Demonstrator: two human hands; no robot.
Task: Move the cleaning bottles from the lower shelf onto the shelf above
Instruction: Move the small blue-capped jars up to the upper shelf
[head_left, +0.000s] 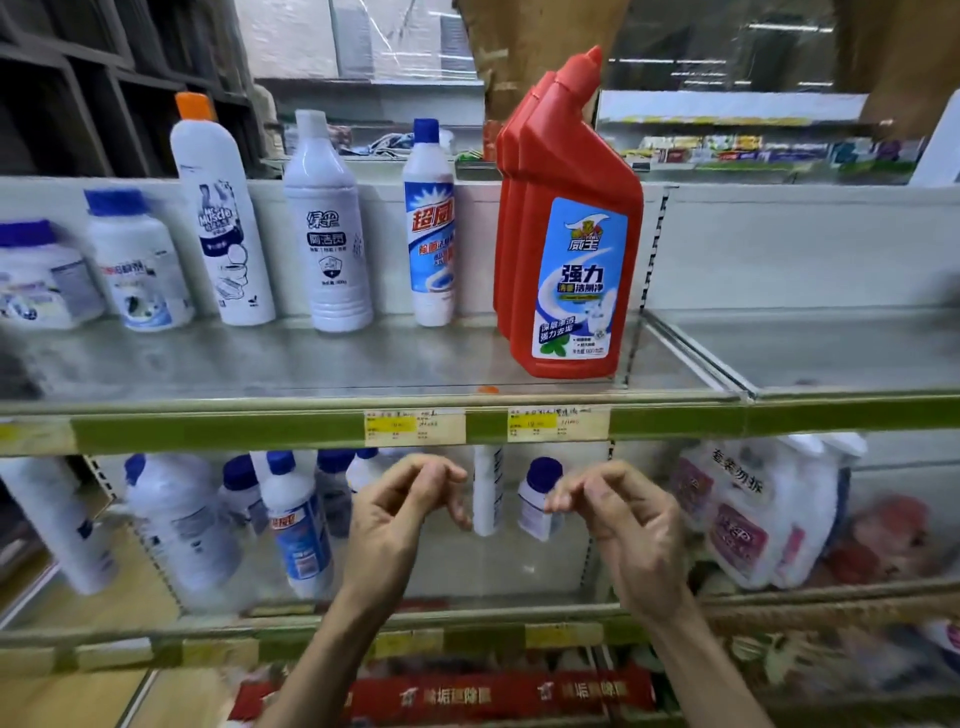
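Red toilet-cleaner bottles (566, 228) are standing on the upper shelf (311, 402); white bottles (298, 525) are sitting on the lower shelf (467, 618). Left hand (400, 514) and right hand (623, 525) are hovering, fingers curled, holding nothing.

Red bottles (563, 249) with red angled caps carry a light blue label with dark blue characters and a white swirl. Beside them a white bottle (432, 228) has a blue cap and a blue, red and white label. Another white bottle (221, 218) wears an orange cap. The upper shelf (311, 358) is grey, edged by a green strip (234, 431) holding cream and yellow price tags (558, 423). Below, white bottles with blue caps (293, 525).
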